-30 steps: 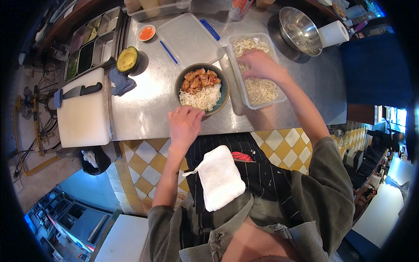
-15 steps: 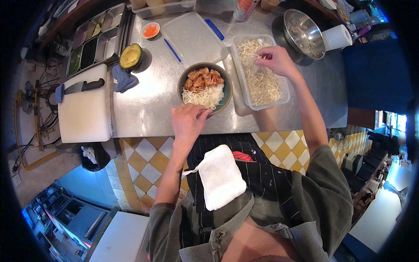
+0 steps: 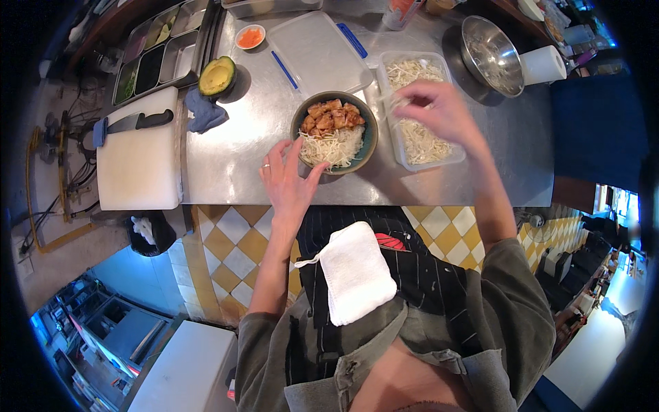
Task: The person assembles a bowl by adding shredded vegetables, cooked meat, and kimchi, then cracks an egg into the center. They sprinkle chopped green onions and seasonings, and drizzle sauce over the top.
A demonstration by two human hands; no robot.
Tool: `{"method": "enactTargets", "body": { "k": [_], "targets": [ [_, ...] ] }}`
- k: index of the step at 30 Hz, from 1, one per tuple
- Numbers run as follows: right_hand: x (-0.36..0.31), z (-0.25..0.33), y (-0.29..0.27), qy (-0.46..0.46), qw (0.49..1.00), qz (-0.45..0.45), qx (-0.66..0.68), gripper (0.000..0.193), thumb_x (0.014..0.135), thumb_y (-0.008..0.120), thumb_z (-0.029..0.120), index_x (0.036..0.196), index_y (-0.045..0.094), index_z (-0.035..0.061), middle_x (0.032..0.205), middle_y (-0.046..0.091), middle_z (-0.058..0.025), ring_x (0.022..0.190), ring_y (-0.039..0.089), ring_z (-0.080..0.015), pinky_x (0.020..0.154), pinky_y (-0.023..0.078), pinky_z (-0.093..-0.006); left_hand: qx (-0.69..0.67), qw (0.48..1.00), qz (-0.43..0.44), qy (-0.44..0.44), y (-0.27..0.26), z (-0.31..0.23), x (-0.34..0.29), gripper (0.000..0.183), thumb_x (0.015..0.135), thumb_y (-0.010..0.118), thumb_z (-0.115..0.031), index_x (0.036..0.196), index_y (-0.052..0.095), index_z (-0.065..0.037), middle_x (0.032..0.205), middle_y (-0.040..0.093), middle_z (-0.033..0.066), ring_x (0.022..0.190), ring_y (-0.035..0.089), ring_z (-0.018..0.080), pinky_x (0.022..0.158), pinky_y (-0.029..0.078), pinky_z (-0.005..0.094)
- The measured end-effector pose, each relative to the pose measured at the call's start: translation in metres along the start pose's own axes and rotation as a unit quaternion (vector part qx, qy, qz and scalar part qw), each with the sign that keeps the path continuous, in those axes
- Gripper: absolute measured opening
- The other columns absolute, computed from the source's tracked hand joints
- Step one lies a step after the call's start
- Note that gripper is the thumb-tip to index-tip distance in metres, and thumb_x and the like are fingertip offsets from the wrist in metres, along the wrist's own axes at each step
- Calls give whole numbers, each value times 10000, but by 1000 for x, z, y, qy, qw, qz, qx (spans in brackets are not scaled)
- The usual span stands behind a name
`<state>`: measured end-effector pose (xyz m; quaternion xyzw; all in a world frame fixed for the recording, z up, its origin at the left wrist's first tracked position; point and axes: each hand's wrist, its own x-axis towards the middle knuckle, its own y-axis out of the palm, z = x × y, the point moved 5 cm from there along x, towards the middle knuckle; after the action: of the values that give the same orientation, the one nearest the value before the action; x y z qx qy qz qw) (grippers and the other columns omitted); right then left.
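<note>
A dark bowl [image 3: 371, 144] on the steel counter holds glazed brown chunks [image 3: 333, 117], white rice [image 3: 351, 141] and a heap of pale bean sprouts [image 3: 322, 147]. My left hand [image 3: 287, 180] lies against its near left rim, thumb and fingers spread. To the right stands a clear plastic tub [image 3: 449, 89] full of similar sprouts. Above the tub's middle is my right hand [image 3: 439, 113], slightly blurred, fingers pinched together with a few pale sprouts showing at the tips. The hand covers part of the tub.
Behind the bowl lies a clear lid [image 3: 319, 51] with blue clips. Farther left are a carrot-coloured garnish cup [image 3: 250, 37], half an avocado [image 3: 217, 75], a blue cloth [image 3: 204, 113], and a knife [image 3: 141, 121] on a white cutting board [image 3: 137, 168]. A steel mixing bowl [image 3: 493, 55] stands right.
My right hand has lifted from the sprouts in the tub and shifted toward the bowl. My left hand's fingers have drawn back from over the bowl's contents and spread along its rim.
</note>
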<state>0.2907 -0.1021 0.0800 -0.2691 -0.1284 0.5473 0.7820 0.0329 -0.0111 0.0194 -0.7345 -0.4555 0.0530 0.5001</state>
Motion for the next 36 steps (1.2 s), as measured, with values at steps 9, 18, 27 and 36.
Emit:
{"method": "enactTargets", "body": {
  "k": [9, 18, 27, 36],
  "targets": [
    [12, 2, 119, -166, 972, 92, -140, 237, 727, 684, 88, 943, 657, -8, 871, 610, -156, 811, 603, -317, 749, 489, -381, 11, 1000, 18, 13, 8, -1, 3, 401, 707, 736, -307, 1028, 663, -77, 1038, 619, 26, 1018, 532, 226, 866, 354, 392],
    [0, -2, 116, -44, 997, 48, -44, 242, 732, 679, 77, 962, 665, 5, 855, 646, -165, 766, 633, -321, 718, 506, -375, -8, 1000, -4, 2, 10, 1, 5, 328, 712, 756, -298, 957, 682, -93, 947, 656, 24, 938, 569, 213, 837, 362, 356],
    [-8, -4, 116, -74, 996, -12, -48, 197, 735, 665, 70, 920, 664, 5, 841, 640, -162, 780, 632, -321, 718, 499, -384, -12, 999, 11, -42, 12, -3, 16, 296, 687, 775, -268, 922, 679, -116, 910, 656, 23, 888, 576, 217, 810, 373, 357],
    [-15, -6, 119, -24, 998, 19, -48, 168, 735, 619, 32, 896, 655, 0, 857, 641, -177, 798, 631, -335, 731, 500, -402, -23, 999, 11, -48, 13, 0, 14, 323, 679, 770, -251, 948, 678, -97, 945, 635, 30, 927, 564, 225, 801, 385, 376]
  ]
}}
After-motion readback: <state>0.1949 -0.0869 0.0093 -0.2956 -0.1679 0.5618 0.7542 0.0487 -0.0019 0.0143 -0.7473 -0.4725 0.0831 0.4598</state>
